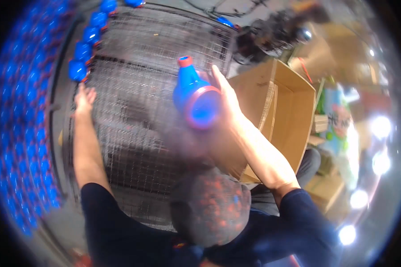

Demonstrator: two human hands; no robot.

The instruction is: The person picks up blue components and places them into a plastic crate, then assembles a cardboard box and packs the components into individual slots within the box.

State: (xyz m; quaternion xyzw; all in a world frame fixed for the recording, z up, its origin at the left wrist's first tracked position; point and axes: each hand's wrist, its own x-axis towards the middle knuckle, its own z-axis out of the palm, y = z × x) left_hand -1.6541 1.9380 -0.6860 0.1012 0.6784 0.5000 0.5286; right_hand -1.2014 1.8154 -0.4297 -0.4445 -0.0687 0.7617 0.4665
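Observation:
In my right hand (229, 98) is a hollow blue flask-shaped part (188, 86), held above the mesh. It has a red ring-like neck at the top and a wide red-rimmed round end facing me. My fingers wrap its right side and are partly hidden behind it. To the left, my left hand (84, 98) is empty, its fingers apart. Its fingertips are just below the lowest blue piece (78, 70) of a row along the mesh's left edge; whether they touch cannot be made out.
A wire mesh surface (133, 95) spreads below my hands. Many blue and red pieces (24, 124) stand in dense rows at far left. An opened cardboard box (294, 107) is on the right, with a dark blurred object (272, 38) beyond it. Cables (227, 11) lie at the back.

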